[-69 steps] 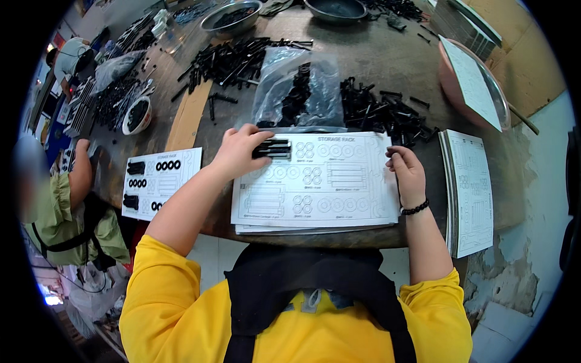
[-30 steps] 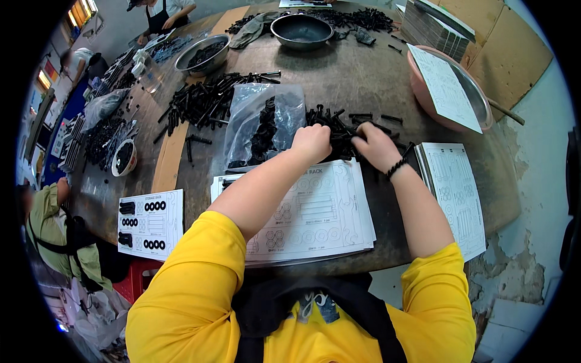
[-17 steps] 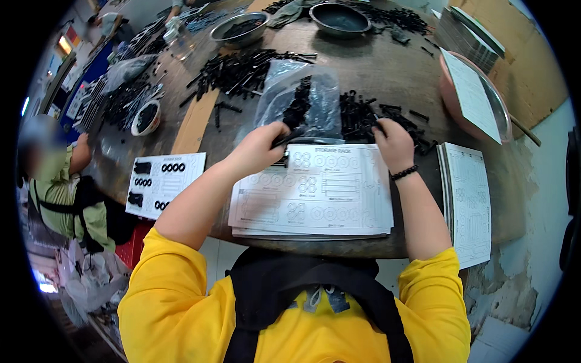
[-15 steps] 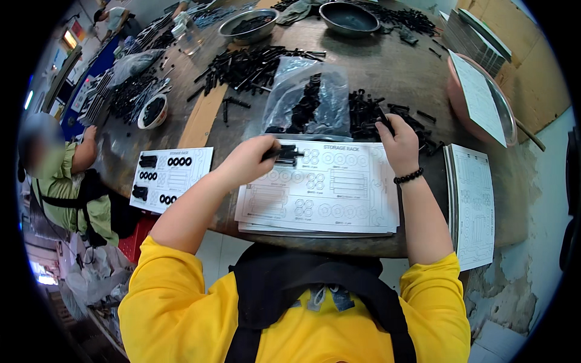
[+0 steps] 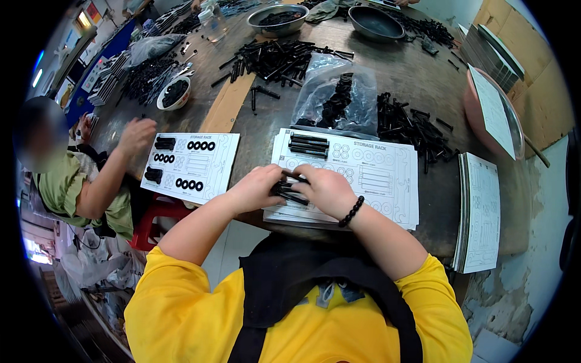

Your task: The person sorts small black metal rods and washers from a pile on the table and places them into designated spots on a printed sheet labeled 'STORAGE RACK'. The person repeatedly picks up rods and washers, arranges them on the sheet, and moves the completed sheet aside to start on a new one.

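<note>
My left hand and my right hand meet over the lower left of a printed card, which tops a stack in front of me. Both are closed on a few black bolts; the fingers partly cover them. A row of black bolts lies side by side on the card's upper left outline. Black bead bracelet on my right wrist. Just beyond the card is a clear plastic bag with small black parts in it, and a heap of black bolts lies to its right.
Left of my stack, another card carries bolts and black rings; a co-worker's hand is above its edge. Farther off are a bolt heap, a small bowl and two metal basins. A card stack and pink tub stand right.
My right hand has come from the right-hand bolt heap to my left hand. A row of bolts now lies at the card's upper left. The co-worker's arm has reached toward the left card.
</note>
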Tool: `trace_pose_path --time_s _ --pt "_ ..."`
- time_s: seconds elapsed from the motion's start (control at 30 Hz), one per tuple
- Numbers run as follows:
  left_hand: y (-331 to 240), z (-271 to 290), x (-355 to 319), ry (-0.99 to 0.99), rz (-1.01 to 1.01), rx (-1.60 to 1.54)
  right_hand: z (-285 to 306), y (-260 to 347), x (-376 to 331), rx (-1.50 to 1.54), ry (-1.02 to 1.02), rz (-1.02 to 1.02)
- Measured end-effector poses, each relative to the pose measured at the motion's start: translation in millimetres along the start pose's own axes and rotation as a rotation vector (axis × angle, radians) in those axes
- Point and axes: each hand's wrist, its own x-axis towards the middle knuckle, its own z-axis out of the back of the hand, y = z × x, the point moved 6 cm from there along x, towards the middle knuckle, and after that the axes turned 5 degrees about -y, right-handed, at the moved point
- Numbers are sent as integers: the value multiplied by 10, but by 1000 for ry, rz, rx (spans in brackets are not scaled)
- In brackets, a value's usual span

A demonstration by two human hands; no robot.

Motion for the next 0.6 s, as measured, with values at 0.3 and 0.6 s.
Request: trace_pose_path --time_s 0.3,0.6 --pt "80 -65 27 -7 -31 -194 -218 139 -313 -423 -51 303" --pt "-153 -41 7 2 -61 103 -379 -399 -330 997 -488 -207"
